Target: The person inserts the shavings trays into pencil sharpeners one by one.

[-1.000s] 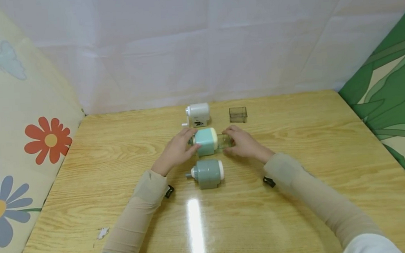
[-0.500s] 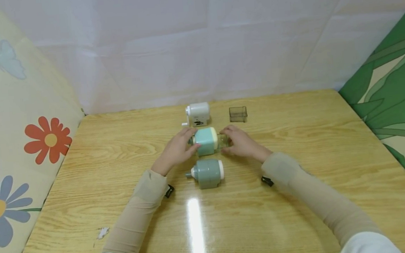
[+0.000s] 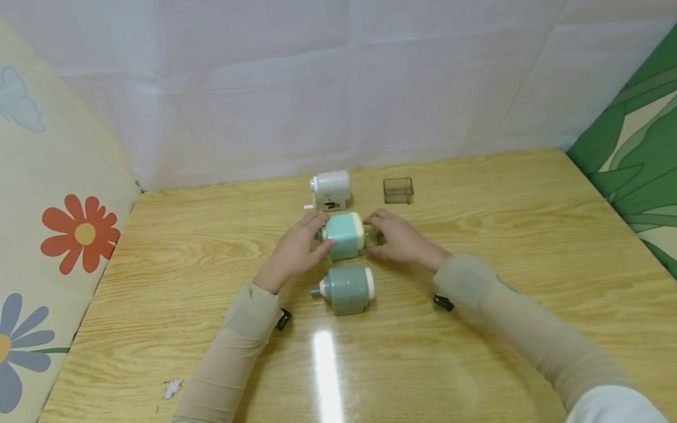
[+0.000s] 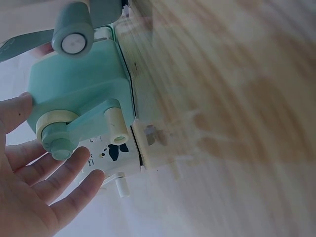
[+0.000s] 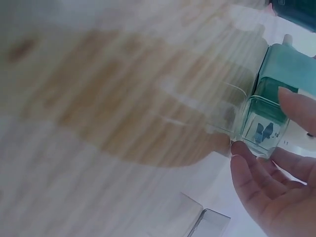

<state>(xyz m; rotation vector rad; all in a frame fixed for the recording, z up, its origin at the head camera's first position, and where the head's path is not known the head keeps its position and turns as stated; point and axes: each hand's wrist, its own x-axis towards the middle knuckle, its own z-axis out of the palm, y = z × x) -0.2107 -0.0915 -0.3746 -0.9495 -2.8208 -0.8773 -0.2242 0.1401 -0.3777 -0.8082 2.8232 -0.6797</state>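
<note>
A mint crank pencil sharpener (image 3: 343, 236) with a cream rim lies mid-table in the head view. My left hand (image 3: 295, 252) holds its crank side, thumb on one side and fingers on the other; the crank (image 4: 94, 114) with its cream knob shows in the left wrist view. At the opposite end, my right hand (image 3: 400, 236) grips a clear shavings drawer (image 5: 264, 128) between thumb and fingers, the drawer's inner end within the sharpener's opening. A grey-green pencil sharpener (image 3: 348, 291) lies nearer the person, and a white one (image 3: 332, 191) stands behind.
A smoky transparent drawer (image 3: 399, 191) sits at the back right of the wooden table (image 3: 522, 225). Small black pieces (image 3: 284, 319) show beside both forearms. White cloth (image 3: 249, 113) hangs behind, and painted panels (image 3: 12, 260) flank the table.
My right hand has moved left with the clear drawer, so less of the drawer shows outside the mint sharpener. The left hand and the sharpener have stayed in place.
</note>
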